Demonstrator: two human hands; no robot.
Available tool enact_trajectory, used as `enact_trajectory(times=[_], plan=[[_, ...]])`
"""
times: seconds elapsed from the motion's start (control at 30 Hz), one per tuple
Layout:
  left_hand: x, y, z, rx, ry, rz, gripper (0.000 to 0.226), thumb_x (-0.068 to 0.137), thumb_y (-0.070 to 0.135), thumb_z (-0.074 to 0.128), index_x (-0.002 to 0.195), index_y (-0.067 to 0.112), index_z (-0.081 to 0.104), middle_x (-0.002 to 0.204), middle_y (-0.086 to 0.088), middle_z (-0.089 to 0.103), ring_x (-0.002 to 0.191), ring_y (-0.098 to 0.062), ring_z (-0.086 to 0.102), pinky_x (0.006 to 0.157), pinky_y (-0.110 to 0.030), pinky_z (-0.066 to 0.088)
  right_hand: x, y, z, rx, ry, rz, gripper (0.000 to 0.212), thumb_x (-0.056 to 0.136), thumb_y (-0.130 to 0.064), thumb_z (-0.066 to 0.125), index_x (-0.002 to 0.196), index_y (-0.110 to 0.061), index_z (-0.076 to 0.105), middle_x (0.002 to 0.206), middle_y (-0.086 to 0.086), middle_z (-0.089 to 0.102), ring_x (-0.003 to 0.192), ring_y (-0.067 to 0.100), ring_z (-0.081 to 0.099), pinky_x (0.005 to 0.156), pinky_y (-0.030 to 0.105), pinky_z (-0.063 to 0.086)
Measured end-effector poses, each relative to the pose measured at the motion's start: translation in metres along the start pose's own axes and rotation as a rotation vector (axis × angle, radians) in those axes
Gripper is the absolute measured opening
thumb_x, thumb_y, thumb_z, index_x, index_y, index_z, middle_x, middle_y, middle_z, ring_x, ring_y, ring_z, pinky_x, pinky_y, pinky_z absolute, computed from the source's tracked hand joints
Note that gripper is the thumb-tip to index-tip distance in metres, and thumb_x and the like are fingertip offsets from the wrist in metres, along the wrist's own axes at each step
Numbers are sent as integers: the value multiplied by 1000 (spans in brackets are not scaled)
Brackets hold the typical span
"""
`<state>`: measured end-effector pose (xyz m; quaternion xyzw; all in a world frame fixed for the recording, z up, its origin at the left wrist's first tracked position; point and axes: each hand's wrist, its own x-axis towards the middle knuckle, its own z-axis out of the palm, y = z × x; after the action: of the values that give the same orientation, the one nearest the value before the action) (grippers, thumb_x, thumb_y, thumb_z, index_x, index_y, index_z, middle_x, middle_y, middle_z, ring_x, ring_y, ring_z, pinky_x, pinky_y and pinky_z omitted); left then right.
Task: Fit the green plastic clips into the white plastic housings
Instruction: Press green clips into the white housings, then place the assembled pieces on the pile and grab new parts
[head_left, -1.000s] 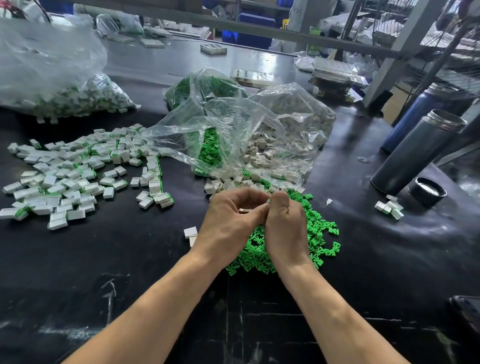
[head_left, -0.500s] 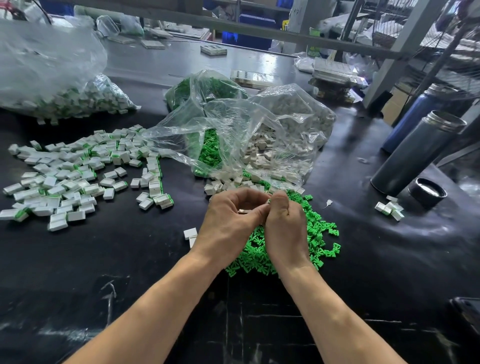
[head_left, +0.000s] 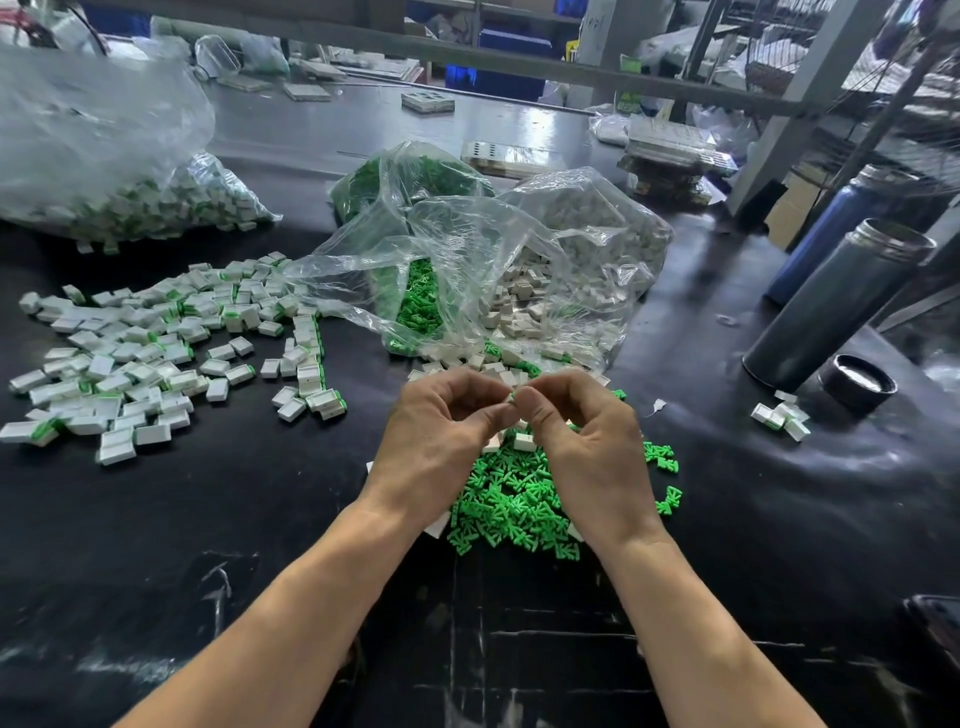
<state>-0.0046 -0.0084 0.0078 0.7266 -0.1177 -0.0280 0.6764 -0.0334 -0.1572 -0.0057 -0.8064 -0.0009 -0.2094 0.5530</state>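
Our left hand (head_left: 441, 441) and right hand (head_left: 587, 447) pinch one small housing (head_left: 511, 397) together above the clips (head_left: 514, 499), keeping refills close.

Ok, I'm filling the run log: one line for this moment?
left hand + right hand: pinching small white plastic housing | above loose green plastic clips

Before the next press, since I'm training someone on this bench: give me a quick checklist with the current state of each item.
1. Left hand and right hand both pinch one small part at their fingertips: ok.
2. Clip fully seated in that part: cannot tell, fingers hide it.
3. Loose green clips lie under the hands: ok.
4. White housings spill from the open bag: ok.
5. Finished pieces lie apart on the left: ok.
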Motion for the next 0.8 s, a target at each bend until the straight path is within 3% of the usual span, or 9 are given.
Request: enact_trajectory(times=[0.13, 0.27, 0.37, 0.5, 0.6, 0.7, 0.8], plan=[[-2, 0, 0, 53, -6, 31, 18, 84, 17, 83, 99, 15, 74, 83, 2, 75, 72, -3, 67, 66, -19, 54, 0, 1, 0, -36, -9, 17, 10, 99, -28, 70, 89, -30, 68, 81, -18, 73, 76, 2, 67, 67, 13, 48], [-2, -1, -1, 265, -8, 115, 13, 85, 25, 83, 93, 25, 73, 81, 9, 73, 75, -7, 69, 71, -30, 60, -1, 2, 2, -65, 10, 64, 13, 100, -29, 68, 87, -31, 67, 81, -21, 71, 74, 0, 66, 63, 9, 45], [-4, 1, -4, 408, -4, 173, 12, 86, 30, 82, 94, 31, 72, 82, 14, 72, 74, -4, 68, 69, -30, 60, -1, 4, 3, -69, 17, 94, 11, 100, -31, 67, 89, -31, 68, 84, -20, 72, 77, 0, 67, 65, 10, 47], [0, 0, -24, 635, 39, 164, 11, 90, 30, 76, 97, 32, 68, 94, 19, 63, 85, -2, 63, 85, -31, 59, 1, 4, -2, -89, 84, 125, 18, 100, -39, 67, 86, -27, 70, 77, -23, 70, 66, -4, 62, 59, 8, 42], [9, -4, -52, 818, 206, 64, 11, 93, 30, 72, 103, 24, 71, 101, 8, 63, 94, -13, 62, 92, -37, 56, 1, 5, -9, -142, 112, 154, 21, 100, -42, 66, 83, -29, 69, 79, -20, 70, 72, 2, 64, 59, 12, 45], [19, -5, -77, 967, 396, -15, 14, 93, 27, 73, 106, 22, 75, 108, -4, 72, 99, -26, 66, 95, -43, 53, 2, 5, -12, -215, 105, 163, 21, 100, -42, 65, 85, -27, 69, 71, -11, 68, 66, 4, 60, 62, 23, 46], [26, -9, -94, 1093, 466, -151, 19, 92, 27, 72, 111, 26, 75, 114, -9, 73, 109, -35, 64, 96, -43, 44, 2, 5, -15, -301, 74, 159, 26, 100, -42, 65, 82, -23, 69, 67, -9, 64, 64, 10, 57, 63, 35, 49]])
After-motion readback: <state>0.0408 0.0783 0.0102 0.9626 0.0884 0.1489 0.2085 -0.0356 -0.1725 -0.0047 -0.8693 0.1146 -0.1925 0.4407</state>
